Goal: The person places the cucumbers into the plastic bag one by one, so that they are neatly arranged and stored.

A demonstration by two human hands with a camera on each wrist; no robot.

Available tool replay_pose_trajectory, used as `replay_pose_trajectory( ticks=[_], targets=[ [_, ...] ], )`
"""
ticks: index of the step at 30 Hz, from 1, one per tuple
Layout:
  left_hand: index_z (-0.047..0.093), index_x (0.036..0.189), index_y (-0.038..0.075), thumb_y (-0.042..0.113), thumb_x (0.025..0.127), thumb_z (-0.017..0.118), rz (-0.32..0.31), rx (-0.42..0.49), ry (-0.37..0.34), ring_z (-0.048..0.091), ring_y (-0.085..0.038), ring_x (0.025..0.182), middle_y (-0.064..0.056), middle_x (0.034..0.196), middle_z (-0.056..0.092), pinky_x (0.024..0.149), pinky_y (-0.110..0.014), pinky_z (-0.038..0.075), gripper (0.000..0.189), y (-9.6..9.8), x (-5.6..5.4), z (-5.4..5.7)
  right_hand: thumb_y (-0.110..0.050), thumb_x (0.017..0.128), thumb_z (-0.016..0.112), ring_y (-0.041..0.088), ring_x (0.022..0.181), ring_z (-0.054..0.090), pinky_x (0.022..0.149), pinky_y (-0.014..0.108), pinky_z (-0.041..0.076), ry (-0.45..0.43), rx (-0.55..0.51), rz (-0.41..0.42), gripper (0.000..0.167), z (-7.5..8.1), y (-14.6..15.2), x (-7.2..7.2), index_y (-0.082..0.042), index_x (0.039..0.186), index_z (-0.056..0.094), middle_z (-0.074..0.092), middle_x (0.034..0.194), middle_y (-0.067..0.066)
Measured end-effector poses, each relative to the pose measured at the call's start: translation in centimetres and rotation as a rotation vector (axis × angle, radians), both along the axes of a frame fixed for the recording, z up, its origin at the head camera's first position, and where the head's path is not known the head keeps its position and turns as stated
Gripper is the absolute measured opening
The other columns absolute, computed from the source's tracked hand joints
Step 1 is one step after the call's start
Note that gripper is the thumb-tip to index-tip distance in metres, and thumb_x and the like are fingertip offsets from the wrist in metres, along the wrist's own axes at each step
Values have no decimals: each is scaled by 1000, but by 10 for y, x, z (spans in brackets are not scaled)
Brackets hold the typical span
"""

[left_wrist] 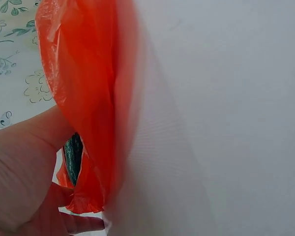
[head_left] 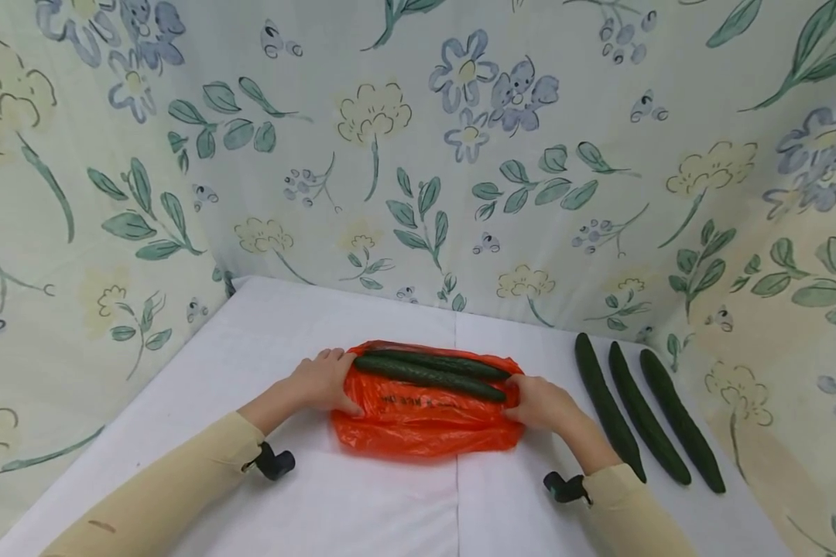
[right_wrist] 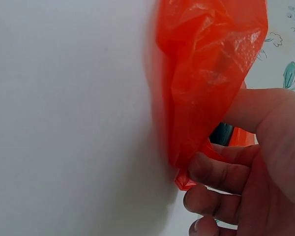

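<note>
An orange-red plastic bag (head_left: 425, 435) with dark printing lies crosswise on the white surface. Two dark green cucumbers, a front one (head_left: 428, 377) and a rear one (head_left: 437, 361), lie side by side along its upper part. My left hand (head_left: 326, 381) grips the bag's left end, close to the cucumber tips. At the opposite end my right hand (head_left: 542, 404) holds the bag's edge. In the right wrist view, curled fingers (right_wrist: 221, 174) meet the bag's crumpled corner. The left wrist view shows the thumb passing behind the bag film (left_wrist: 86, 88), its tip hidden.
To the right lie three more cucumbers, a left one (head_left: 604, 402), a middle one (head_left: 646, 418) and a right one (head_left: 681, 422), roughly parallel. The white-covered table (head_left: 383, 503) meets floral cloth (head_left: 418, 155) at the back and sides.
</note>
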State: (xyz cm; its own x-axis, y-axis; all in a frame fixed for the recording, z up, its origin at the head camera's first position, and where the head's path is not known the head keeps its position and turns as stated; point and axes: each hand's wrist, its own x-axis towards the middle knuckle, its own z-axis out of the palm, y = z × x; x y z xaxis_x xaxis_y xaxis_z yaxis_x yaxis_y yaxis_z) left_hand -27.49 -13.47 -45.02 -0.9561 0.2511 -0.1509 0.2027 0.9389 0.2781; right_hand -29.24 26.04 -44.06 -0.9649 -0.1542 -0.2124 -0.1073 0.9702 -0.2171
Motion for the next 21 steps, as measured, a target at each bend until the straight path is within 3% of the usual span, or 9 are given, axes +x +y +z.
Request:
replay_pose_trajectory(
  ticks=[10,16,21],
  targets=[
    [40,151,6,70,69,79,-28,-19,49,38,-42,141,-20,153,42,107,-67,38,111,-3,1,-6,-26,80,86,21,95,62,85,47,59,59,-34,24,55,3,1,7,-12,129,66,70,116,6],
    [47,147,7,77,76,68,18,27,78,44,-38,135,-17,146,50,105,-65,41,102,-3,0,-7,-24,86,80,20,89,60,82,42,60,98,-69,9,45,5,-2,14,-13,127,68,70,112,6],
    [48,145,7,73,78,69,28,28,93,45,-39,133,-17,143,51,103,-65,42,96,-2,0,-8,-24,90,75,18,82,59,76,37,61,183,-124,3,34,5,-3,21,-14,122,71,71,104,4]
  ],
)
